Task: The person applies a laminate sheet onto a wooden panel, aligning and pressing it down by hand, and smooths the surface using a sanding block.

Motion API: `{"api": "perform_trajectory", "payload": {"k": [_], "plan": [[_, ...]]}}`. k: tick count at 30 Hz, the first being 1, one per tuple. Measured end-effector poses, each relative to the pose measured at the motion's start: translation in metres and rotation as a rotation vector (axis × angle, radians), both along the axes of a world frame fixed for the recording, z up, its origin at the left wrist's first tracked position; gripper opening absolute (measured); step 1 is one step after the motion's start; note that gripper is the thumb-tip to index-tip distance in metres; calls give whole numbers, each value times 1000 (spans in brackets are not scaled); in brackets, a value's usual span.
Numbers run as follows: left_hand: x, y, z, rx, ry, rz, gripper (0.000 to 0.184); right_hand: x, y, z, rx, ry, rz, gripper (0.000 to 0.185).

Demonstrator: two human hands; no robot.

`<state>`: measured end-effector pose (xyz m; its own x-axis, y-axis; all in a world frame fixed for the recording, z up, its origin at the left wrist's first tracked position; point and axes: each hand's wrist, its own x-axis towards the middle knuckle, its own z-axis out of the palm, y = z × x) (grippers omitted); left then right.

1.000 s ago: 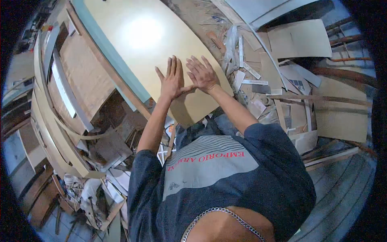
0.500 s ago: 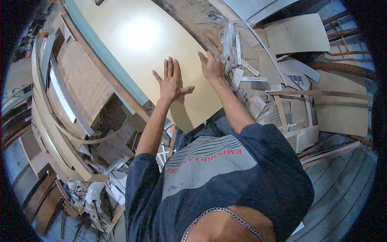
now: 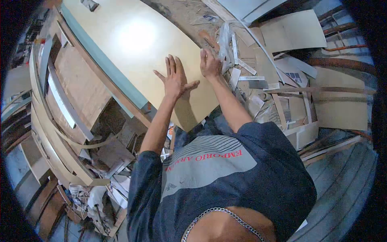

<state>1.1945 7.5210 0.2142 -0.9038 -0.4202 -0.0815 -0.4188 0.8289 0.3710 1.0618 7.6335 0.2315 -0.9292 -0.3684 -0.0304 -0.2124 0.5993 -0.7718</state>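
A long cream-coloured panel (image 3: 161, 36) with a bright glare spot lies in front of me. Flat on its near part rests my left hand (image 3: 175, 80), its fingers spread and the thumb pointing right. At the panel's right edge is my right hand (image 3: 211, 64), fingers bent round the rim and thumb on the top side; the fingertips beyond the edge are hidden. Along the left of the panel run a pale green board (image 3: 105, 60) and a brown wooden strip (image 3: 90, 60).
Scrap strips (image 3: 250, 78) and clear plastic (image 3: 225, 44) litter the floor at right. Curved boards (image 3: 52, 149) stand at left above a heap of offcuts (image 3: 96, 201). A small grey object (image 3: 89, 5) sits on the panel's far end. A bent sheet (image 3: 294, 32) lies at upper right.
My right hand has moved from beside my left hand to the panel's right edge and closed on it. My left hand stays spread on the panel. The small grey object has come into view.
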Motion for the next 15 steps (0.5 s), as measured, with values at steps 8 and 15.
{"api": "perform_trajectory", "payload": {"k": [8,15], "plan": [[4,0,2,-36,-30,-28,141,-31,7,-39,-67,175,136,44],[2,-4,-2,-59,-41,-45,141,-22,2,-32,-76,137,58,41]]}}
